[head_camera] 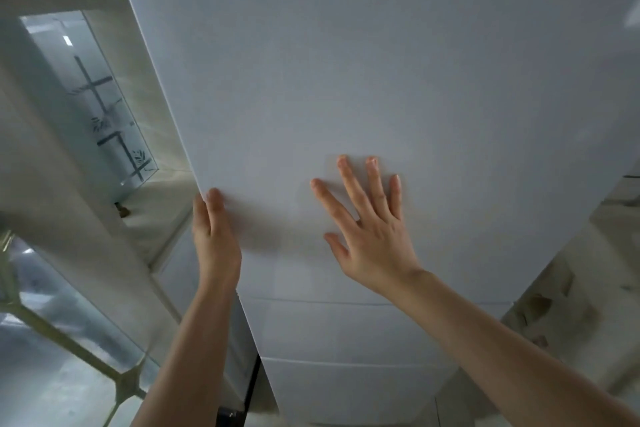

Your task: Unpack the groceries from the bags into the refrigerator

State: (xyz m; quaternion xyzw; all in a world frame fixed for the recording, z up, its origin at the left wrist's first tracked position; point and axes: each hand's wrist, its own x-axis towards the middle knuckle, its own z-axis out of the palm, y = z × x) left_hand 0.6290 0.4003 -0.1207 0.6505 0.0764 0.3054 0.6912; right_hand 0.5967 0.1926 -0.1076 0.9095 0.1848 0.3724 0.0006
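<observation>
refrigerator door [381, 80] shut, fills view | left hand [214, 236] curls round its left edge | right hand [370, 218] flat, fingers spread | no bags or groceries visible (unpacking progress unclear)

At the left of the frame stands a pale wall [52, 184] with a frosted glass panel [93, 97] bearing dark crosses. Lower left shows grey floor [45, 392]. The light is dim.
</observation>
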